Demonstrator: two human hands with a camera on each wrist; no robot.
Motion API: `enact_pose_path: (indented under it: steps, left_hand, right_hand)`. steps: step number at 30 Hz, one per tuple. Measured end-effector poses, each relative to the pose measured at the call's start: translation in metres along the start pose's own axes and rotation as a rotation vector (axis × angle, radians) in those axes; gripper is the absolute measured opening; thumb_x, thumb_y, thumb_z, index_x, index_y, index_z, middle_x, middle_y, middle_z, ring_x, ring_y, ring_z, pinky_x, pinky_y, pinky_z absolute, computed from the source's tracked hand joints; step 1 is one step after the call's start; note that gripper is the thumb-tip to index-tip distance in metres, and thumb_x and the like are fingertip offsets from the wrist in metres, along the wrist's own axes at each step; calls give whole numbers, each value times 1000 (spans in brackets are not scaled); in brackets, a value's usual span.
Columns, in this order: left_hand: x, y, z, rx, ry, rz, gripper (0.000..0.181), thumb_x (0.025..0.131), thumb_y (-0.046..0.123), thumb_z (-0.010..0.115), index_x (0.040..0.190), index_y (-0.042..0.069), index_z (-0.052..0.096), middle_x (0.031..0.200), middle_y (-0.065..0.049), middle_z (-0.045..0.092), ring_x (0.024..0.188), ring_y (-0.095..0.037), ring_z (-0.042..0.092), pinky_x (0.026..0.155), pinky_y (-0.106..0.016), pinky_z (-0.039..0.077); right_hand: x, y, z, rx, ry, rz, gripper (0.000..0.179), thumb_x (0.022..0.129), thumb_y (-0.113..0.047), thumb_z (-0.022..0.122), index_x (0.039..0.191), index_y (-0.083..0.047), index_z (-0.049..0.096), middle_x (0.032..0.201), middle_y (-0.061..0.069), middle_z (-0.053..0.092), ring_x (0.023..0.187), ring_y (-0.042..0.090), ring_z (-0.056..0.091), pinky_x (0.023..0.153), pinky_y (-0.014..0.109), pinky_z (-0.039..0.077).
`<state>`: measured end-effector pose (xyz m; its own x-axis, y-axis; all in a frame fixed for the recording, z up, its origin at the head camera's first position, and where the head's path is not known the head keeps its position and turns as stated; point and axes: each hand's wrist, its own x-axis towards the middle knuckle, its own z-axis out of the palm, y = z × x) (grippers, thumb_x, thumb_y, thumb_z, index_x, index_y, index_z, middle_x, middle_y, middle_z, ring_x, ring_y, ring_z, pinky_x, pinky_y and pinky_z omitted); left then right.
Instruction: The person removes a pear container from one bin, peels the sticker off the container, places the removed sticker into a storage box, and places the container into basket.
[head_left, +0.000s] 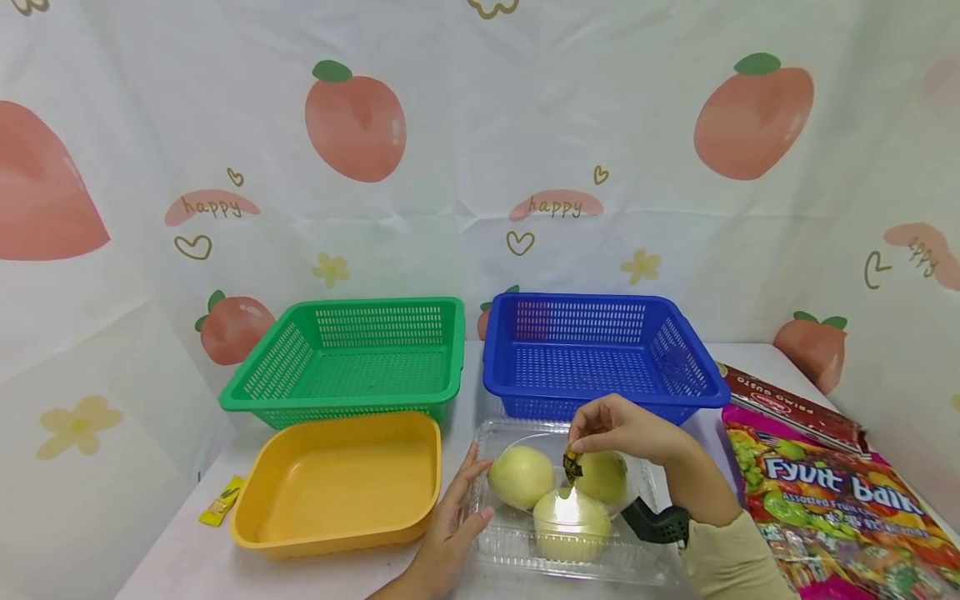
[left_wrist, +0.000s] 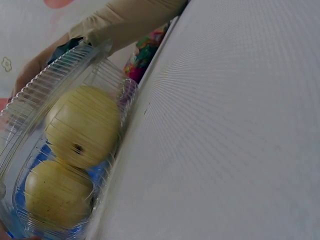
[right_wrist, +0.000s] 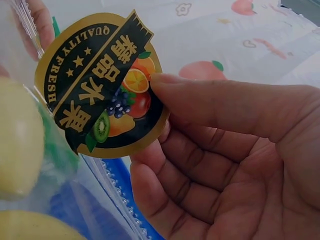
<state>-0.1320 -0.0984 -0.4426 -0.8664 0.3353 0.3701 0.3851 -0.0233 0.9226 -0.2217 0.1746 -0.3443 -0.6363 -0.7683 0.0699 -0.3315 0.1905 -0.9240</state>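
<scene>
Item 1: round label (right_wrist: 82,87), one piece. It is standing on edge above a clear plastic container, pinched near its rim between thumb and fingers of the right hand (head_left: 617,427); the grip is narrow, and most of the label is hanging unsupported. Whether its lower edge is touching the plastic cannot be told.

Hazards, as judged: if its back is sticky, the free side could be catching first and setting the label crooked or creased; the thumb tip could be holding on to the edge and lifting it again; the container, steadied at one side, could be sliding under a push.

Appearance: gold border, black field, gold lettering reading QUALITY FRESH, three stars, a slanting banner with Chinese characters, printed orange, grapes and kiwi. The banner's ends are jutting past the circle.

Item 2: clear plastic container (head_left: 510,546), ribbed, glossy; three pale yellow-green fruits (head_left: 521,477) are sitting inside.

Item 3: left hand (head_left: 450,529), resting against the container's left side, fingers extended.

Surroundings: yellow tray (head_left: 337,537) is lying to the left; green basket (head_left: 341,405) and blue basket (head_left: 600,397) are standing behind; candy bag (head_left: 847,500) is lying right.
</scene>
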Motion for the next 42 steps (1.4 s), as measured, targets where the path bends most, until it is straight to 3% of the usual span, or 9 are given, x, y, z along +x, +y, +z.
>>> enact_pose_path:
  steps: [7,17,21,24,27,29,34,37,42]
  left_hand:
    - [0,0,1,3,11,-24,48,93,-1,44,139,-1,32,156,-21,0,136,15,5,104,-3,10]
    - [-1,1,0,3,11,-26,48,93,-2,44,140,-1,31,156,-21,-1,135,17,6,103,-2,10]
    - [-1,5,-2,44,13,-53,48,93,0,46,140,2,34,156,-20,1,139,10,6,105,-4,9]
    - [-1,13,-4,125,20,-119,48,94,7,49,140,7,36,157,-16,7,144,-12,8,117,-29,12]
    - [-2,22,-5,195,25,-166,48,94,15,51,141,10,38,156,-13,12,143,-30,9,113,-58,9]
    - [-4,28,-6,194,24,-164,48,95,16,51,141,10,39,156,-13,15,143,-29,11,113,-60,10]
    - [-5,40,-18,138,19,96,46,93,-2,46,138,0,40,152,-12,27,140,-1,21,112,-14,17]
    - [-3,49,-34,160,44,268,44,90,-12,43,134,-9,40,150,-3,35,137,0,28,108,-9,19]
    - [-7,68,-83,219,135,296,38,90,-15,39,127,-13,45,140,1,49,131,-2,41,105,-10,29]
  right_hand:
    - [-3,-2,-3,17,15,-8,20,90,-8,58,90,12,58,83,-7,65,72,5,56,62,21,49]
    - [-21,-7,-16,45,158,-55,9,92,-6,55,90,0,61,83,-10,65,78,4,60,74,29,54]
    - [-22,-9,-17,25,166,-43,12,92,-7,56,91,3,61,83,-10,66,78,5,60,74,29,54]
    - [-24,-10,-17,2,184,-29,14,91,-8,56,91,6,60,82,-10,65,77,5,60,73,29,54]
    - [-27,-12,-18,-17,197,-19,16,91,-8,57,92,8,59,82,-10,65,76,5,60,72,28,54]
    - [-28,-15,-19,-33,192,-12,18,91,-8,57,93,10,59,83,-10,66,77,5,60,73,26,54]
    - [-30,-28,-25,-81,176,7,21,91,-9,58,94,11,59,84,-9,66,78,5,60,74,23,54]
    - [-29,-38,-28,-101,173,32,21,91,-10,58,93,11,59,84,-8,65,78,6,60,75,22,54]
    - [-22,-50,-31,-131,151,56,21,90,-13,60,93,8,60,85,-6,65,79,7,60,75,24,54]
